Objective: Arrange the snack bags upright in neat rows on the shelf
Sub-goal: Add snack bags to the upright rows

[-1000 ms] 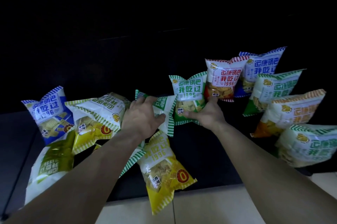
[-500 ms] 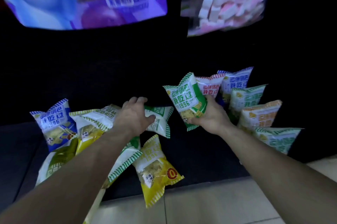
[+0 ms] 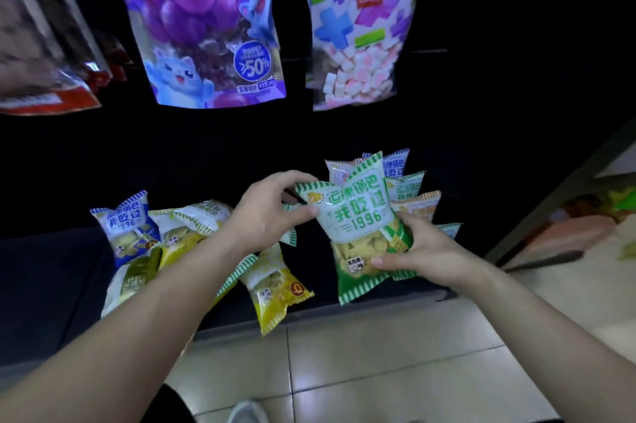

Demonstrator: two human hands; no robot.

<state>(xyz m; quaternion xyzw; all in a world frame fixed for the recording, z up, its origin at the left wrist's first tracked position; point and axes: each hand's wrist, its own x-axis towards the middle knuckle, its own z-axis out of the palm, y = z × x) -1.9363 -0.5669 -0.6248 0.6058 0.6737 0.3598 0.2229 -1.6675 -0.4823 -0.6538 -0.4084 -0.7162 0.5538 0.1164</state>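
I hold a green-and-white snack bag [image 3: 361,226] upright above the dark bottom shelf [image 3: 51,271]. My right hand [image 3: 423,250] grips its lower right side, thumb across the front. My left hand [image 3: 268,212] pinches its top left corner. Behind it stands a row of upright bags: a blue one [image 3: 395,164], a green one [image 3: 409,187] and an orange one [image 3: 421,205]. On the left lie a blue bag [image 3: 125,226], a yellow bag [image 3: 278,285] at the shelf's front edge, and several more heaped under my left forearm.
A large purple grape candy pouch [image 3: 206,26] and a marshmallow pouch [image 3: 361,26] hang above the shelf. Red packets [image 3: 41,44] hang at the upper left. Pale floor tiles [image 3: 344,353] lie below the shelf edge. A second rack with goods [image 3: 578,226] stands at the right.
My right hand has lifted the green bag up and toward me, away from the row. My left hand left the flat bag and took the green bag's top corner. The camera tilted upward.
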